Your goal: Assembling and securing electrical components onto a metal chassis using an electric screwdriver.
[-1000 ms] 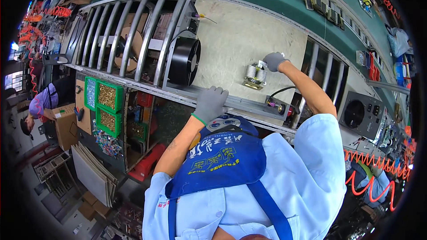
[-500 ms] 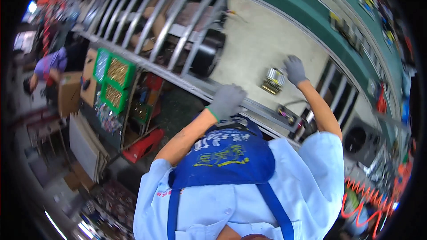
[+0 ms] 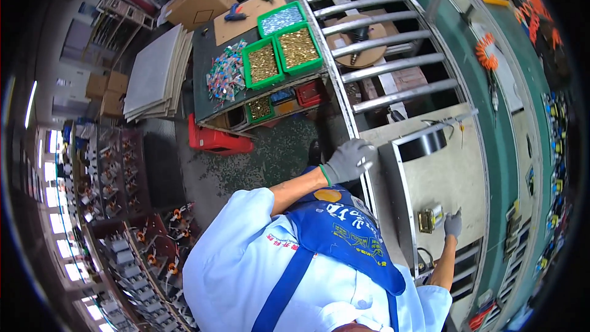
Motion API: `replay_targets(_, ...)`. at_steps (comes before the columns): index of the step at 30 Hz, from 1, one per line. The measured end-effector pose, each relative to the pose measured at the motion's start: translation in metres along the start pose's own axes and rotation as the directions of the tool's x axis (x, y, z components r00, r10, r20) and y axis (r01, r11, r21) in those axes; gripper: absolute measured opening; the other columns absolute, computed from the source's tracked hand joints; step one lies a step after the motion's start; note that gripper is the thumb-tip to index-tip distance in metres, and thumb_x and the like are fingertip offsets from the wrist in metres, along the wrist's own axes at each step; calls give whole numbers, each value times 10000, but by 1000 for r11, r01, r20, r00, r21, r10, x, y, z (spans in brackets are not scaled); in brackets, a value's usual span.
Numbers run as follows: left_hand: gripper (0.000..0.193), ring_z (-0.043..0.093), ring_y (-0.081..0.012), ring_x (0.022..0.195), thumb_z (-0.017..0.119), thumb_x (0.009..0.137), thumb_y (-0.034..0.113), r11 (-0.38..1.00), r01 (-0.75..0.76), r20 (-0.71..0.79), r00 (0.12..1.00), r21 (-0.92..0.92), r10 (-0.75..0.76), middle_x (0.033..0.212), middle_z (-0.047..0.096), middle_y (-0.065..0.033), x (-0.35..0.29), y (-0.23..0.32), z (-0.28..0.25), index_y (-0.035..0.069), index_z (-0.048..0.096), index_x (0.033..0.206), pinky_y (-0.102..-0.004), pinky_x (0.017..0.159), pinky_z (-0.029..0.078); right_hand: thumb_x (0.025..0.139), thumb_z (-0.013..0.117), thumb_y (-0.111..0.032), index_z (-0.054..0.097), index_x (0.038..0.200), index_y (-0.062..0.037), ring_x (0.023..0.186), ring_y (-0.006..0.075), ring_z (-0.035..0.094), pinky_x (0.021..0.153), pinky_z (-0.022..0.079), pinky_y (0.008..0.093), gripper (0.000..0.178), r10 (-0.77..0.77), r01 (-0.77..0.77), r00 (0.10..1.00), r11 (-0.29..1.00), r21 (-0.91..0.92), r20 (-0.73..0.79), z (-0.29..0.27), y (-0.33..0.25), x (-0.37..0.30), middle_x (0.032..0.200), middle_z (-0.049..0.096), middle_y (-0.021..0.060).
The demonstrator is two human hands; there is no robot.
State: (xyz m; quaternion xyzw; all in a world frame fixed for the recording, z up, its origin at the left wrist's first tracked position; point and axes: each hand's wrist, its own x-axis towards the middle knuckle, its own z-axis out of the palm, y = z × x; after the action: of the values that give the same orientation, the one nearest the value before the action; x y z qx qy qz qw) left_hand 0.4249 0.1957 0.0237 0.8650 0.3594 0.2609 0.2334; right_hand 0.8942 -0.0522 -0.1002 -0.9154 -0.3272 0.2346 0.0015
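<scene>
My left hand [image 3: 350, 161], in a grey glove with a green cuff, is beside the near rail of the roller line. Its fingers are curled, and small pale bits show at them; I cannot make out what they are. My right hand [image 3: 453, 224], also in a grey glove, is just beside a small brass-and-white metal component [image 3: 431, 219]. Its fingers look stretched and apart, and nothing shows in them. The component sits on a pale flat surface [image 3: 455, 178], next to an upright grey metal panel [image 3: 401, 200]. A dark cylinder [image 3: 430, 143] is toward the panel's far end.
Metal rollers [image 3: 399, 67] run away beyond the pale surface. On a side bench stand green trays of brass parts [image 3: 299, 48] and silvery parts [image 3: 281, 19], with a pile of colourful small pieces [image 3: 227, 72]. A red bin [image 3: 215, 137] and stacked boards [image 3: 157, 80] are at left.
The view has swung left, bringing the side bench and shelving further in. My left hand's fingers are now more curled. My right hand is still by the component.
</scene>
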Motion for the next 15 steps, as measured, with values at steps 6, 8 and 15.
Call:
replay_targets(6,315,531,-341,1056,629,791,206,962,271,-40,962,38,-270,1110,550,-148,-24,-130,-47,56,581,1063,-427,916,450,800,564,-315,460,1292,65,1103,432,553,917,447,446,630,191,-198,980,971,-131,-62,-20,-32,-1,1180,559,319)
replay_targets(8,325,526,-349,1067,626,799,208,930,365,-36,930,-28,-366,1110,554,-159,-32,-179,-62,50,577,1078,-429,928,437,793,567,-326,481,1266,75,1129,426,540,934,438,439,627,227,-236,963,971,-45,-149,-25,-38,0,1196,552,318)
replay_targets(15,241,579,-363,960,629,789,190,822,568,-182,813,41,-553,993,612,-170,-31,-326,-145,57,627,989,-431,842,476,885,532,-266,514,1242,67,1134,339,555,964,415,373,488,144,-18,857,968,249,-495,-105,-173,-37,1213,580,243)
